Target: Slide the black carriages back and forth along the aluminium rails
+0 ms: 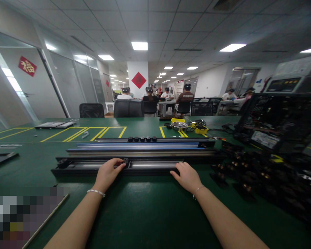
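A long black channel-shaped rail (150, 171) with a silvery inner strip lies crosswise on the green table in front of me. My left hand (107, 176) is closed at its left-centre, thumb and fingertips pinching a small black block (126, 161) set inside the channel. Farther right, my right hand (188, 176) grips the same rail, with the thumb at its near wall and the fingers bent over the top. Whatever lies beneath those right fingertips is hidden. Directly behind are more long rails, one with a blue strip (140, 146), and a row of small black knobs (142, 139).
Loose black parts (259, 173) are heaped on the right, below a dark open-framed case (277, 121). A metal bowl (180, 126) and a yellow holder with cables (200, 128) stand at the back. Yellow tape marks the green table (150, 214). People sit at desks beyond.
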Tool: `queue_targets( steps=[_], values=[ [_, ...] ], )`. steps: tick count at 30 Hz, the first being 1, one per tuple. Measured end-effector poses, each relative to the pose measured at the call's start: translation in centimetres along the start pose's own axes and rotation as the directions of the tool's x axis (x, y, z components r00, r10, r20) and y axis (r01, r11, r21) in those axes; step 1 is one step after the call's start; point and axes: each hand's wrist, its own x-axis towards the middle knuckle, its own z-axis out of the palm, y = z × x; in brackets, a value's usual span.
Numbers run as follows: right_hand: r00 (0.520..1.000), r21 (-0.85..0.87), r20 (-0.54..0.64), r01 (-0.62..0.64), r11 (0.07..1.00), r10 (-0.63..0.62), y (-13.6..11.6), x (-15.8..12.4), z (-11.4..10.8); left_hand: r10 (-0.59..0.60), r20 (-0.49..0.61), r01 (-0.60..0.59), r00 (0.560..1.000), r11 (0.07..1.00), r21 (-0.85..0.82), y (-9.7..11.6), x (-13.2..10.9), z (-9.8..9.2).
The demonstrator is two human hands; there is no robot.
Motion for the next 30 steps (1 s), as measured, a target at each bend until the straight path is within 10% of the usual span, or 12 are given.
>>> queue_targets(
  steps=[30],
  values=[
    [1.0, 0.014, 0.028, -0.01, 1.0, 0.009, -0.1, 0.0, -0.4, 0.109, 0.096, -0.1, 0.989, 0.991, -0.093, 1.4, -0.3, 0.1]
  ],
)
